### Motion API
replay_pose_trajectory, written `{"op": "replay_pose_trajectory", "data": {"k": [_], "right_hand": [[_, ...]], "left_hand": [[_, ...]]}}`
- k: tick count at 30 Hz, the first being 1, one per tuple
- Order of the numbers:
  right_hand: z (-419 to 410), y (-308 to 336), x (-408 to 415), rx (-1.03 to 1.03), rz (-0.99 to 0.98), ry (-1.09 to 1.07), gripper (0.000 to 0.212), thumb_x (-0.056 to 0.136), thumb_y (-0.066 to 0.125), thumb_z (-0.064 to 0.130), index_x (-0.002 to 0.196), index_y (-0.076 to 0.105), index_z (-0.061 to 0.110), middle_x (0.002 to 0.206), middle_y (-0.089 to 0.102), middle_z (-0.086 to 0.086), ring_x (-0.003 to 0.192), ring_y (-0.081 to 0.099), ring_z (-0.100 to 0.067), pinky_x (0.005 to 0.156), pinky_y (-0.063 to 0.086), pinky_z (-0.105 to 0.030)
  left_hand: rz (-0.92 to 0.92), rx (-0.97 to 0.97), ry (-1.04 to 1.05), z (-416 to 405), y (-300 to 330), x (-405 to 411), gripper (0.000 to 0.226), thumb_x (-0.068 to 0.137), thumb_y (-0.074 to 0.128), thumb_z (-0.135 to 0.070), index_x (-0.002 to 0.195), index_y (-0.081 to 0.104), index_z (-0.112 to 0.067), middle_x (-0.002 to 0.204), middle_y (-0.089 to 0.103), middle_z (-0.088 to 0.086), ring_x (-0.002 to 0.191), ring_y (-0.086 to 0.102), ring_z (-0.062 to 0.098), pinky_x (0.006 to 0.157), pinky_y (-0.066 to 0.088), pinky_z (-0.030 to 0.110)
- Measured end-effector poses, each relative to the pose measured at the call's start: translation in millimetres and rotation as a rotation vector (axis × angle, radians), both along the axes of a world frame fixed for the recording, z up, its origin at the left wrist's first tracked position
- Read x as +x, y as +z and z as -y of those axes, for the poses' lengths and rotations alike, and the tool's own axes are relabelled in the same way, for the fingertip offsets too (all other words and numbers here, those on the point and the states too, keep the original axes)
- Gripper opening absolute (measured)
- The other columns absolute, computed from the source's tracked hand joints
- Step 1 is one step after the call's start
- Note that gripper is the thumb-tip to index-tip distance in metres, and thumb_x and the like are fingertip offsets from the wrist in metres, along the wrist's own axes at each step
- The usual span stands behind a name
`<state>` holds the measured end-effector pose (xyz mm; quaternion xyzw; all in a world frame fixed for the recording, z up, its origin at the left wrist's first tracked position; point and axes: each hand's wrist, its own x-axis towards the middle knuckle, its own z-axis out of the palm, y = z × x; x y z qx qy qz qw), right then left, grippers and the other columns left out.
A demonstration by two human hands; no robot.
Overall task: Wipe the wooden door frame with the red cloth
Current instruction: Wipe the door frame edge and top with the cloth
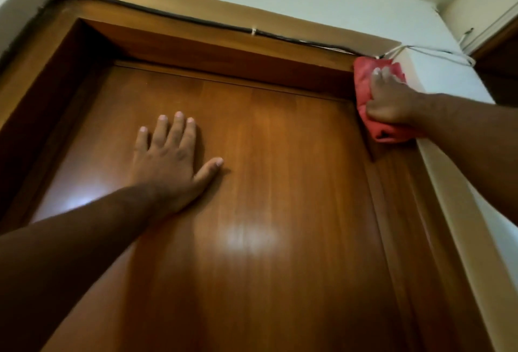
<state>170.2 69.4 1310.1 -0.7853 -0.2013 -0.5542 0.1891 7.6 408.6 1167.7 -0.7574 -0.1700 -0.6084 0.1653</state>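
Note:
The wooden door frame (229, 51) runs around a closed brown door (266, 183), seen from below. My right hand (389, 99) presses the red cloth (364, 82) flat against the frame's upper right corner, fingers spread over the cloth. The cloth bunches below my palm. My left hand (171, 161) lies flat on the door panel with fingers apart, holding nothing.
A dark cable (173, 16) runs along the top of the frame, held by white clips. White cords (437, 53) trail off at the right corner over the white wall (448, 76). A second dark doorway (501, 65) is at far right.

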Motion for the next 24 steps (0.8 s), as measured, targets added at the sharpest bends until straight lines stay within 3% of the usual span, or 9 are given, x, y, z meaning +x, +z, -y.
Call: {"op": "replay_pose_trajectory", "data": {"k": [4,7,9,12,17,20,23,24], "right_hand": [[5,-31,17,-0.057,0.049,0.036,0.081,0.095,0.047,0.026,0.153,-0.004,0.001,0.162,-0.009,-0.023,0.149,-0.001,-0.040,0.120,0.010,-0.046],[8,-72,31,-0.060,0.143,0.036,0.080,0.094,0.047,0.027,0.153,0.000,0.002,0.162,-0.004,-0.024,0.149,0.002,-0.042,0.119,0.016,-0.052],[8,-108,35,-0.054,0.178,0.060,0.078,0.094,0.048,0.026,0.154,0.003,0.004,0.163,-0.001,-0.022,0.149,0.004,-0.041,0.118,0.018,-0.052],[8,-175,36,-0.056,0.207,0.067,0.074,0.095,0.049,0.022,0.154,0.008,0.006,0.163,0.003,-0.019,0.149,0.007,-0.040,0.114,0.024,-0.048],[6,-326,43,-0.044,0.283,0.016,0.065,0.095,0.046,0.017,0.150,0.021,-0.005,0.158,0.016,-0.029,0.145,0.019,-0.046,0.115,0.027,-0.054],[6,-429,38,-0.075,0.195,0.021,0.068,0.096,0.048,0.017,0.150,0.016,-0.006,0.158,0.012,-0.031,0.146,0.015,-0.047,0.118,0.020,-0.055],[7,-515,22,-0.105,-0.040,-0.019,0.073,0.097,0.045,0.017,0.154,0.000,0.004,0.159,0.010,-0.029,0.145,0.020,-0.046,0.112,0.030,-0.060],[9,-541,17,-0.141,-0.092,-0.077,0.067,0.099,0.043,0.015,0.153,0.006,0.000,0.158,0.011,-0.032,0.145,0.019,-0.048,0.111,0.032,-0.060]], "left_hand": [[-0.111,0.171,-0.176,71,-76,53,0.093,0.088,0.016,-0.073,0.159,0.003,-0.013,0.167,-0.002,0.008,0.153,-0.006,0.025,0.123,-0.002,0.045],[-0.157,0.249,-0.165,101,-144,89,0.086,0.091,0.033,-0.065,0.155,0.030,-0.007,0.163,0.024,0.015,0.151,0.019,0.032,0.119,0.013,0.052],[-0.162,0.231,-0.097,105,-167,101,0.083,0.091,0.037,-0.061,0.152,0.035,-0.006,0.161,0.029,0.018,0.149,0.025,0.034,0.119,0.019,0.055],[-0.132,0.225,-0.067,107,-173,105,0.083,0.091,0.037,-0.060,0.154,0.031,-0.005,0.162,0.026,0.019,0.150,0.022,0.035,0.120,0.016,0.057],[-0.158,0.247,-0.047,103,-173,99,0.084,0.096,0.021,-0.063,0.157,0.013,-0.006,0.165,0.011,0.020,0.152,0.009,0.035,0.122,0.007,0.056],[-0.147,0.258,-0.071,101,-172,99,0.083,0.098,0.019,-0.062,0.157,0.007,-0.006,0.166,0.006,0.020,0.153,0.005,0.035,0.122,0.007,0.058],[-0.125,0.262,-0.126,100,-172,99,0.083,0.097,0.027,-0.061,0.156,0.011,-0.005,0.165,0.011,0.021,0.152,0.009,0.037,0.121,0.010,0.059],[-0.121,0.271,-0.137,98,-172,100,0.083,0.097,0.028,-0.060,0.156,0.012,-0.004,0.164,0.012,0.022,0.151,0.011,0.038,0.121,0.010,0.060]]}}
